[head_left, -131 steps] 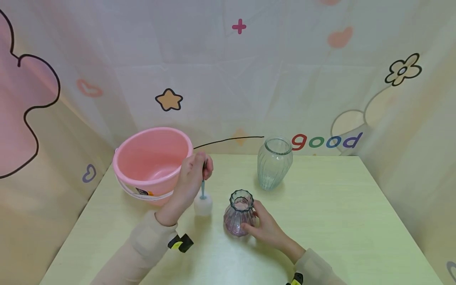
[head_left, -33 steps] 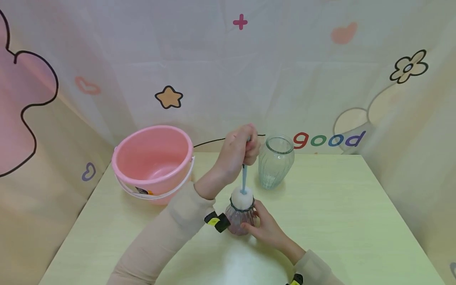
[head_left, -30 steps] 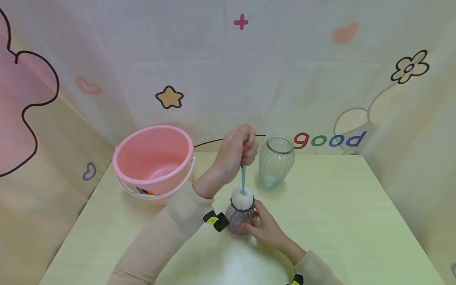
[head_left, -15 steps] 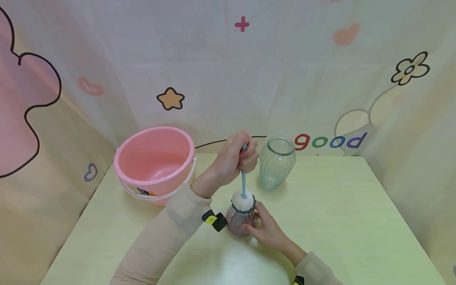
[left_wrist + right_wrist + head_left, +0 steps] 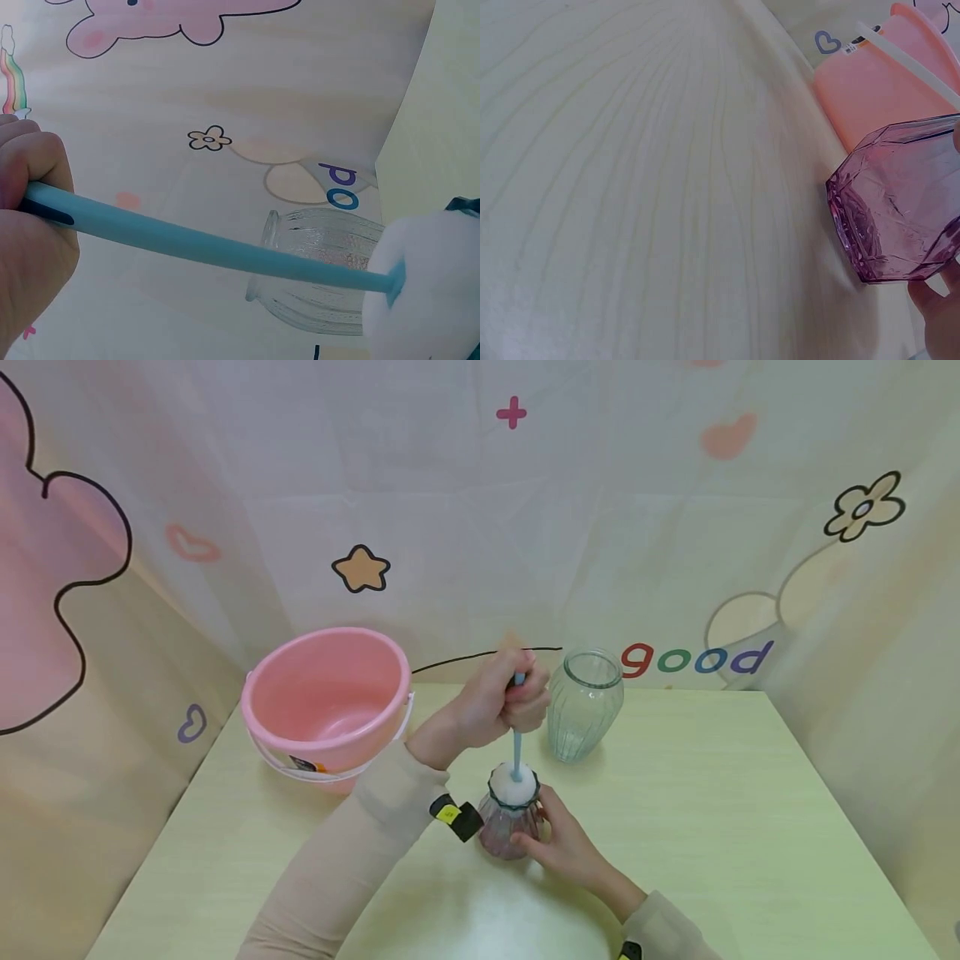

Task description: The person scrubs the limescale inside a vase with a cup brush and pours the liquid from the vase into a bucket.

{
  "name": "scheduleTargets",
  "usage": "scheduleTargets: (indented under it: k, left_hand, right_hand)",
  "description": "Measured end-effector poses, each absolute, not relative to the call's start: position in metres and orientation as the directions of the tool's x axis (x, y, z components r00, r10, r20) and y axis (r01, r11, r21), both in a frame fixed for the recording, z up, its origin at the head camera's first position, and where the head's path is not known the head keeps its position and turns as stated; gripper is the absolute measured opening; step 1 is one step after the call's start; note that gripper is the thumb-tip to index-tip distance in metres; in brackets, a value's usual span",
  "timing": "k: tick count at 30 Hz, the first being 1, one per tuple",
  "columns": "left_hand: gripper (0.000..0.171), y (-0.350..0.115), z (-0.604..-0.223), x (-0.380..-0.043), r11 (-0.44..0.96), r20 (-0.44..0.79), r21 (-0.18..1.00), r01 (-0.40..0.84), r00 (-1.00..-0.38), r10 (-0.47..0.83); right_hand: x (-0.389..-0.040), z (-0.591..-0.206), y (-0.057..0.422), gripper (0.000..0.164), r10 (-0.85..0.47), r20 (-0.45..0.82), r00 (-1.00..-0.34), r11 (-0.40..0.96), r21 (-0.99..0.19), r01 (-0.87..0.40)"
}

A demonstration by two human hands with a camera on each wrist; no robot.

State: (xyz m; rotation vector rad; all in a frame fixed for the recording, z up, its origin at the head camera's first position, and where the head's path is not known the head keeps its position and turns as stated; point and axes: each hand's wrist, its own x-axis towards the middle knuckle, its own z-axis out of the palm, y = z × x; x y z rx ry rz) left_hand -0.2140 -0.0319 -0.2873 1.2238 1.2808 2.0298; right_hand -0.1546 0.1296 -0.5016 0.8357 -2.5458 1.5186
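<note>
My left hand (image 5: 502, 697) grips the light-blue handle of a sponge bottle brush (image 5: 225, 247), fingers wrapped round it. The handle stands nearly upright, and its round white sponge head (image 5: 513, 783) is pressed into the wavy-rimmed mouth of a small glass vase (image 5: 501, 833), bulging above the rim. My right hand (image 5: 566, 843) holds this vase from its right side, thumb in front. The vase is grey-green at the top and purple below; its faceted purple lower part shows in the right wrist view, with no sponge visible there.
A pink bucket (image 5: 251, 702) with a white handle stands at the back left of the pale table (image 5: 712, 802). Behind the small vase, to the right, is a taller clear ribbed glass vase (image 5: 581, 718). A patterned curtain (image 5: 442, 527) encloses the table's back and sides.
My left hand has carried the brush rightward from beside the bucket to the small vase's mouth. Lately the sponge has sunk slightly deeper into it. My right hand keeps its hold on the vase.
</note>
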Motion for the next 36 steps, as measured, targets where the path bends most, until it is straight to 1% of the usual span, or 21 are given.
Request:
scheduleTargets:
  k: [3, 8, 11, 14, 20, 24, 30, 32, 36]
  left_hand:
    - [0.040, -0.030, -0.289, -0.213, -0.472, 0.440, 0.877, 0.088, -0.541, 0.717]
    - [0.040, -0.026, -0.290, -0.208, -0.474, 0.439, 0.870, 0.137, -0.655, 0.615]
    - [0.039, -0.022, -0.292, -0.203, -0.459, 0.433, 0.870, 0.181, -0.725, 0.535]
    - [0.040, -0.018, -0.294, -0.197, -0.413, 0.424, 0.880, 0.234, -0.778, 0.464]
    - [0.048, -0.007, -0.298, -0.190, -0.301, 0.415, 0.898, 0.321, -0.844, 0.339]
    - [0.050, -0.003, -0.301, -0.186, -0.235, 0.423, 0.900, 0.368, -0.869, 0.258]
    - [0.053, 0.000, -0.304, -0.180, -0.139, 0.448, 0.892, 0.430, -0.883, 0.144]
    - [0.054, 0.001, -0.305, -0.179, -0.104, 0.456, 0.889, 0.447, -0.884, 0.099]
    - [0.054, 0.005, -0.308, -0.176, -0.052, 0.473, 0.880, 0.472, -0.881, 0.019]
  right_hand:
    - [-0.151, -0.491, 0.127, 0.062, -0.418, 0.314, -0.852, 0.373, -0.796, -0.476]
    - [-0.150, -0.492, 0.128, 0.063, -0.418, 0.303, -0.856, 0.370, -0.804, -0.465]
    - [-0.153, -0.502, 0.131, 0.064, -0.412, 0.297, -0.861, 0.365, -0.812, -0.455]
    - [-0.153, -0.503, 0.131, 0.063, -0.407, 0.304, -0.861, 0.370, -0.808, -0.459]
    - [-0.153, -0.503, 0.131, 0.061, -0.405, 0.324, -0.855, 0.383, -0.789, -0.480]
    - [-0.153, -0.503, 0.130, 0.062, -0.403, 0.315, -0.859, 0.387, -0.792, -0.472]
    - [-0.153, -0.500, 0.129, 0.063, -0.398, 0.293, -0.869, 0.405, -0.794, -0.454]
    - [-0.151, -0.496, 0.127, 0.062, -0.399, 0.294, -0.869, 0.411, -0.789, -0.456]
    - [-0.142, -0.476, 0.124, 0.058, -0.405, 0.298, -0.864, 0.408, -0.787, -0.462]
